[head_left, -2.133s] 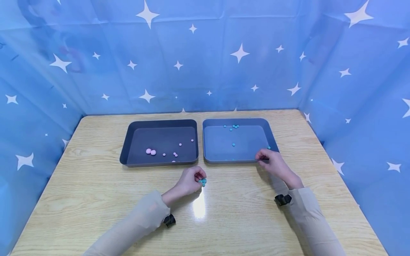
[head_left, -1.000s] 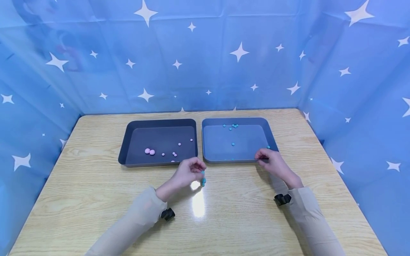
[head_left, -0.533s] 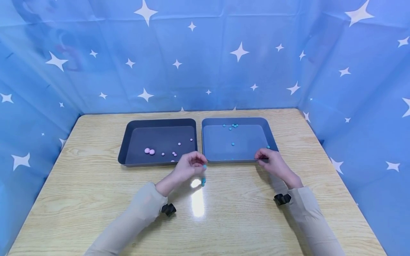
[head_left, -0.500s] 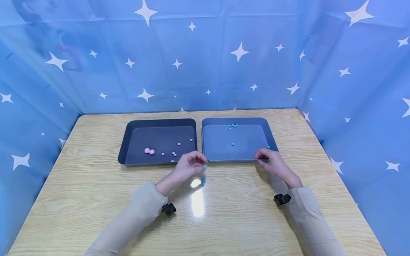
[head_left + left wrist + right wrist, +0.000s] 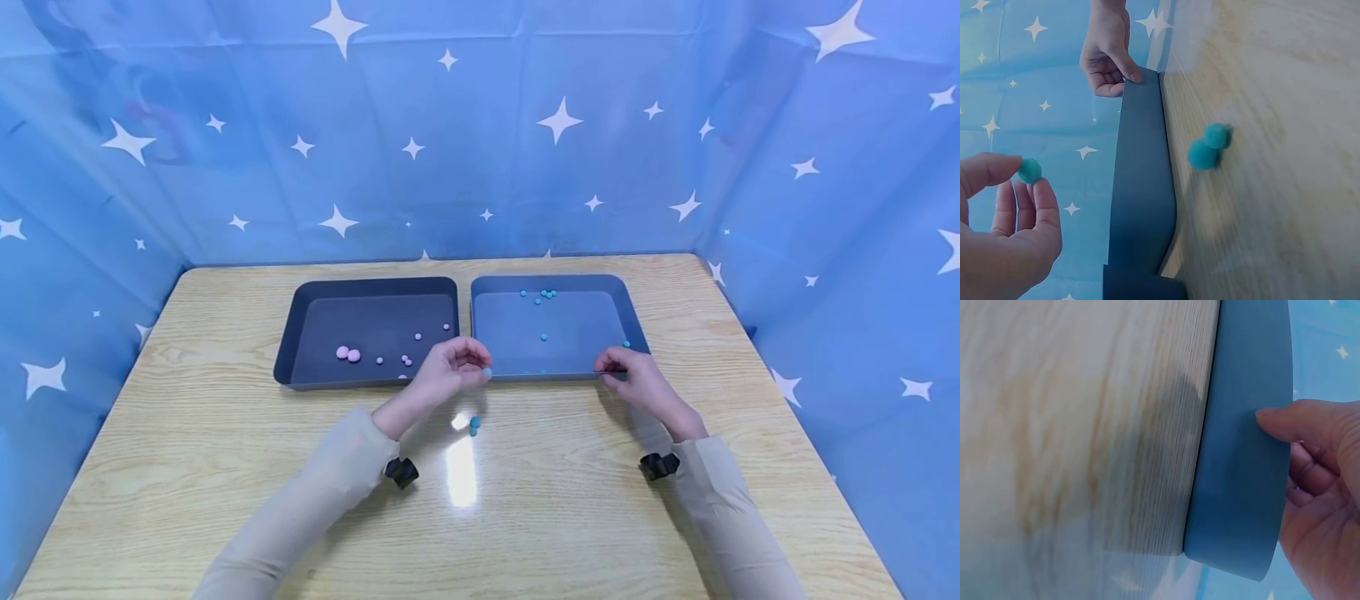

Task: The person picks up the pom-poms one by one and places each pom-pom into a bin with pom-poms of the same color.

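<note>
On my feed the left hand (image 5: 444,373) pinches a single teal ball (image 5: 1030,170) between the tip of the thumb and a finger, the other fingers loosely bent beside it. Two seconds ago those fingers were down at the bench (image 5: 570,508) among a small teal cluster; since then I have watched them lift the ball and carry it toward the far side, and half a second ago it was a little nearer and lower. Now it is up at the near left corner of the blue tray (image 5: 581,321); I cannot tell whether it is past the rim. The remaining pair (image 5: 475,424) lies where the cluster was, on the near side of the trays, the two balls touching, one larger than the other.

The right hand (image 5: 639,382) has not shifted: it grips the near wall of the blue tray toward its right end, thumb flat on the outside, fingers behind the rim. The scattered teal balls (image 5: 543,337) inside that tray look unchanged, mostly at the far side, with one by the right wall.

To the left, just beside it, the dark tray (image 5: 367,317) sits in place with its pink balls (image 5: 354,356), two large ones touching and several small ones. The left hand now covers part of its near right corner.
</note>
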A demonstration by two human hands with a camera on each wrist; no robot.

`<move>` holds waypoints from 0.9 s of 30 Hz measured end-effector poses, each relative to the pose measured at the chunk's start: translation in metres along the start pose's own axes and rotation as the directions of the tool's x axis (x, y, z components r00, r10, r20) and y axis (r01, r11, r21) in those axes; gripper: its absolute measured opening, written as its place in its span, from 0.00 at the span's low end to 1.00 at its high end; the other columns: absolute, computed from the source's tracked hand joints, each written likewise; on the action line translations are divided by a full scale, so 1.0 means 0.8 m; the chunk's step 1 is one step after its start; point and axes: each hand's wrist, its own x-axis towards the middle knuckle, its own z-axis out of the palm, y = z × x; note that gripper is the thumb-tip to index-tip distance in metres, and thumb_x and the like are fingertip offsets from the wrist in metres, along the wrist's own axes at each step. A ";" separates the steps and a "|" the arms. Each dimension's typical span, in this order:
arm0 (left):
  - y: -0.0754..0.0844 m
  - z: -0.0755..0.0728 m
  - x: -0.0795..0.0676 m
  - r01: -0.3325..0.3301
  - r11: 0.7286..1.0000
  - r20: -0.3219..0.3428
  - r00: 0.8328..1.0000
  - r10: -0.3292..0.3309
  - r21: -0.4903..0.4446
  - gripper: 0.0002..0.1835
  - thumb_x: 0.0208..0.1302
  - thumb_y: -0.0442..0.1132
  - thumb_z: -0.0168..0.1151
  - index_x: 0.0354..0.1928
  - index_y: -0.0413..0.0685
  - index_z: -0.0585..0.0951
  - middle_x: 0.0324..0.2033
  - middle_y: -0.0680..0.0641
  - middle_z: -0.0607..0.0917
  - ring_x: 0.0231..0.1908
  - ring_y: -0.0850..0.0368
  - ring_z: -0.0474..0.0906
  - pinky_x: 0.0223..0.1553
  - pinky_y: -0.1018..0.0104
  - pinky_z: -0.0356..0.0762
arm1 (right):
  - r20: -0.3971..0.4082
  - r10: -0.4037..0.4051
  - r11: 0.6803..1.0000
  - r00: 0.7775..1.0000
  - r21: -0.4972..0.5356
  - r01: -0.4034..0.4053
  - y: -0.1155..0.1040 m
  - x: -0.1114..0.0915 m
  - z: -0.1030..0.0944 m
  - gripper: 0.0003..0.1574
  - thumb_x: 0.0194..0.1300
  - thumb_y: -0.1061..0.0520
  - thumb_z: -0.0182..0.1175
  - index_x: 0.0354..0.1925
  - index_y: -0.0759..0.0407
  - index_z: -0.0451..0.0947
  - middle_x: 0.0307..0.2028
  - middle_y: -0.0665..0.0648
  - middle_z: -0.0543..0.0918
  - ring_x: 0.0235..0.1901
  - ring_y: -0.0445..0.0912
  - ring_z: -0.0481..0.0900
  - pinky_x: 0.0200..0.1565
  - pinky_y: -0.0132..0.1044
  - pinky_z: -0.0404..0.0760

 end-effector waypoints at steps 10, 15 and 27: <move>0.008 0.007 0.026 0.020 1.000 -0.023 1.000 -0.020 -0.010 0.10 0.55 0.22 0.60 0.40 0.33 0.75 0.37 0.41 0.80 0.37 0.58 0.77 0.40 0.70 0.77 | -0.019 -0.033 0.999 0.999 0.007 0.033 0.004 0.000 0.003 0.16 0.46 0.81 0.61 0.29 0.64 0.75 0.28 0.55 0.79 0.30 0.49 0.79 0.33 0.38 0.80; 0.012 0.011 0.044 0.018 0.999 -0.058 0.998 -0.020 -0.032 0.10 0.55 0.22 0.60 0.40 0.34 0.76 0.36 0.46 0.80 0.37 0.58 0.78 0.42 0.68 0.77 | -0.029 -0.029 1.000 0.999 0.004 0.029 0.004 -0.001 0.001 0.16 0.45 0.81 0.61 0.29 0.64 0.76 0.28 0.56 0.79 0.31 0.50 0.79 0.33 0.37 0.80; 0.018 0.022 0.091 0.020 0.998 -0.133 0.991 -0.029 -0.067 0.10 0.57 0.24 0.61 0.42 0.35 0.77 0.35 0.49 0.80 0.38 0.59 0.78 0.46 0.66 0.77 | -0.023 -0.040 0.999 0.999 -0.007 0.040 0.006 0.000 0.004 0.17 0.45 0.81 0.61 0.29 0.64 0.75 0.28 0.55 0.79 0.30 0.49 0.79 0.33 0.40 0.80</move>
